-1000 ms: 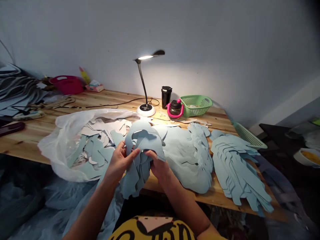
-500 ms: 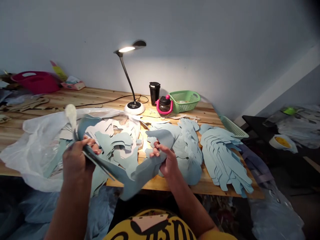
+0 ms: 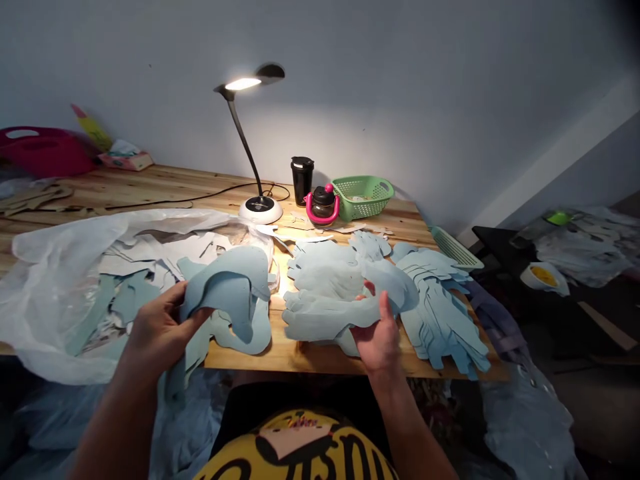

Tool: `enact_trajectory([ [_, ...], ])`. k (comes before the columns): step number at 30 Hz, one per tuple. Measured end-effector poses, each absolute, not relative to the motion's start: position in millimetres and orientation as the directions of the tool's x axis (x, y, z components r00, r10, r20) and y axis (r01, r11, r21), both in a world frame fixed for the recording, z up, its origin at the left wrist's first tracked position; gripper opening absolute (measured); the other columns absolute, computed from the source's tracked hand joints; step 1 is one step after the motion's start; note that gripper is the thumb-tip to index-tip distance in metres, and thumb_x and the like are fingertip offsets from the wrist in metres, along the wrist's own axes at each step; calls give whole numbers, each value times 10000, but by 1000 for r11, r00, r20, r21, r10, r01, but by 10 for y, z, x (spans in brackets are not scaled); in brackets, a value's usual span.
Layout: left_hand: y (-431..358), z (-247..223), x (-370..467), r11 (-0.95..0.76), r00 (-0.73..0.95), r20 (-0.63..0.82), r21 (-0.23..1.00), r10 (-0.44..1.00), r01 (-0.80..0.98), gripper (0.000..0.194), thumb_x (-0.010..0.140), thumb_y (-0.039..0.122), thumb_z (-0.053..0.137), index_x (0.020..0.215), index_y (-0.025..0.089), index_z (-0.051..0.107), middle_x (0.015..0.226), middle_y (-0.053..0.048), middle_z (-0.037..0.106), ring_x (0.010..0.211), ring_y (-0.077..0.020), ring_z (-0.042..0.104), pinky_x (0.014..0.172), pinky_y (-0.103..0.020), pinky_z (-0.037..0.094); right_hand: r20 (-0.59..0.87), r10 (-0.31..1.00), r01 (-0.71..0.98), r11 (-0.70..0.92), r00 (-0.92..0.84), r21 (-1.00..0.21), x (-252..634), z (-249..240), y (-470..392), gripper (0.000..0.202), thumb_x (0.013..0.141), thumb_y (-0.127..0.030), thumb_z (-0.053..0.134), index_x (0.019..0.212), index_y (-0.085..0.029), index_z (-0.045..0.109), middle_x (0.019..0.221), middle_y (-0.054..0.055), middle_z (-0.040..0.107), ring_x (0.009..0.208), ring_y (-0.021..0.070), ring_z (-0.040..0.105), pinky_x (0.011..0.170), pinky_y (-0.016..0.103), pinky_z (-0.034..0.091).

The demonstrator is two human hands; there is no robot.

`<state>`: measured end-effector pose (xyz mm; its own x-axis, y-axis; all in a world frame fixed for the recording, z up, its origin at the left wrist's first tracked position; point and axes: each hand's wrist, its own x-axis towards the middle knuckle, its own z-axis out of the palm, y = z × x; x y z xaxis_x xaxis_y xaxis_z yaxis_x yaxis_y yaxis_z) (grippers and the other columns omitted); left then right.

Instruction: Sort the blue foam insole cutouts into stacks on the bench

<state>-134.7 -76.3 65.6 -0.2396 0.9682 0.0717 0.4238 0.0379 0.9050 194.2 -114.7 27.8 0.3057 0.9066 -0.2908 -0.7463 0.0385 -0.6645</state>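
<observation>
My left hand (image 3: 163,327) is closed round light-blue cut-out pieces (image 3: 230,290) of thin, leather-like sheet, which curl forward from its thumb and fingers. My right hand (image 3: 377,337) grips another curved light-blue piece (image 3: 395,283), thumb up, low over the middle stack of blue cut-outs (image 3: 320,267). Whether that piece touches the stack, I cannot tell. Farther right lies a fanned stack of blue pieces (image 3: 435,307). Behind my left hand, an open clear plastic bag (image 3: 55,267) holds blue and whitish pieces; part of its contents is hidden.
A lit desk lamp (image 3: 260,209) stands at the back of the wooden table (image 3: 200,180). Beside it are a black tumbler (image 3: 302,180), a jar with a pink handle (image 3: 323,207) and a green basket (image 3: 365,203). A pink tub (image 3: 45,153) and tissue box (image 3: 127,160) stand far left.
My hands have moved apart: the blue pieces stretched between them are now separate. My right hand has moved right with one piece over the middle stack. The view has shifted slightly.
</observation>
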Motion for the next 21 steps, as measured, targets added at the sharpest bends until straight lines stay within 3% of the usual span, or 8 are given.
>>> enact_trajectory([
  [2, -732, 596, -1327, 35, -276, 100, 895, 956, 446, 441, 553, 430, 720, 906, 171, 673, 741, 10, 670, 673, -166, 578, 569, -234, 476, -326, 903, -795, 28, 280, -606, 1945, 239, -1280, 603, 767, -659, 775, 1254, -327, 651, 972, 3, 742, 756, 164, 685, 590, 261, 567],
  [4, -701, 516, -1324, 30, -295, 116, 893, 949, 449, 439, 578, 420, 706, 936, 169, 665, 753, 11, 667, 683, -160, 574, 576, -226, 468, -348, 889, -784, 19, 296, -620, 1917, 122, -1394, 608, 769, -690, 754, 1239, -318, 653, 1122, 28, 749, 850, 191, 715, 600, 270, 583],
  [9, -675, 378, -1377, 7, -286, 198, 812, 937, 583, 328, 674, 382, 690, 932, 181, 662, 756, 31, 656, 690, -141, 554, 610, -204, 441, -612, 755, -772, -237, 236, -590, 1882, -307, -1658, 397, 666, -475, 909, 817, -195, 673, 763, 27, 738, 797, 209, 745, 823, 343, 635],
  [13, -644, 463, -1668, 190, -482, 192, 748, 855, 635, 201, 773, 393, 632, 812, 195, 633, 526, 60, 522, 530, -125, 470, 521, -194, 356, -604, 792, -709, -375, 90, -597, 1996, -372, -1877, 353, 656, -365, 929, 770, -168, 659, 988, 109, 769, 1087, 316, 737, 974, 421, 595],
  [15, -620, 514, -1853, 301, -539, 142, 699, 830, 648, 206, 820, 403, 595, 783, 203, 624, 472, 61, 468, 498, -132, 447, 509, -200, 330, -587, 805, -604, -426, 87, -674, 2068, -392, -1937, 355, 672, -407, 916, 787, -167, 682, 1027, 107, 768, 1079, 329, 738, 931, 421, 608],
  [17, -591, 499, -1963, 408, -579, 124, 591, 806, 696, 218, 834, 409, 588, 776, 201, 618, 526, 41, 509, 547, -150, 487, 535, -217, 336, -536, 835, -382, -458, 126, -803, 2117, -481, -1943, 401, 687, -506, 883, 765, -149, 718, 899, 101, 773, 949, 324, 761, 837, 392, 622],
  [19, -557, 380, -1946, 470, -569, 106, 452, 815, 758, 246, 853, 430, 582, 817, 189, 621, 648, -3, 589, 644, -191, 556, 577, -249, 364, -443, 875, -123, -426, 193, -896, 2132, -624, -1892, 491, 681, -604, 843, 700, -124, 738, 738, 103, 753, 788, 313, 751, 749, 375, 616],
  [21, -521, 170, -1816, 450, -501, 61, 354, 863, 820, 321, 875, 451, 574, 967, 151, 640, 849, -82, 674, 804, -253, 634, 655, -289, 428, -358, 899, 14, -373, 251, -928, 2119, -764, -1795, 554, 685, -674, 794, 665, -122, 744, 705, 120, 752, 734, 309, 736, 725, 377, 610],
])
